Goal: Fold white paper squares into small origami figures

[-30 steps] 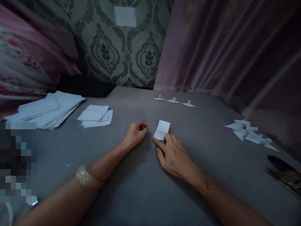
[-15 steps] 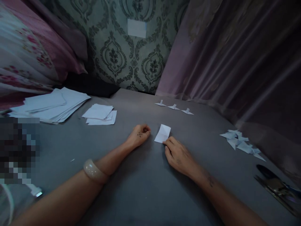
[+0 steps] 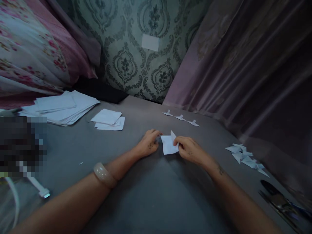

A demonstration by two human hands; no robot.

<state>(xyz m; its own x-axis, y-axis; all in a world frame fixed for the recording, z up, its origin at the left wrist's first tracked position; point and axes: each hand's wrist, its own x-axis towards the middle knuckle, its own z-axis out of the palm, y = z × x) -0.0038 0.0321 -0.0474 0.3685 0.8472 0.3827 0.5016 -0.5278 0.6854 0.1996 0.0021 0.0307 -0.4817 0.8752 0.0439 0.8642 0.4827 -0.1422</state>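
Note:
A small white sheet of paper (image 3: 168, 145) is raised off the grey surface, with one flap folded upward near its upper right. My right hand (image 3: 189, 149) pinches it at the right edge, thumb and fingers closed on the paper. Just left of the sheet is my left hand (image 3: 149, 143), its fingers loosely curved and apart, the tips close to the paper's upper left corner. Whether those tips touch the paper is hard to see. A pale bangle (image 3: 104, 175) sits on the left forearm.
Stacked white sheets (image 3: 58, 109) and smaller paper squares (image 3: 107, 117) lie at the left. Three folded paper birds (image 3: 180, 117) stand in a row at the back; several more (image 3: 246, 157) cluster at right. Scissors (image 3: 278, 201) lie front right, a white cable (image 3: 36, 183) front left.
My right hand has lifted and turned the paper, which lay flat before, and now unfolds or bends upward. My left hand has come nearer to it. The head view has shifted slightly.

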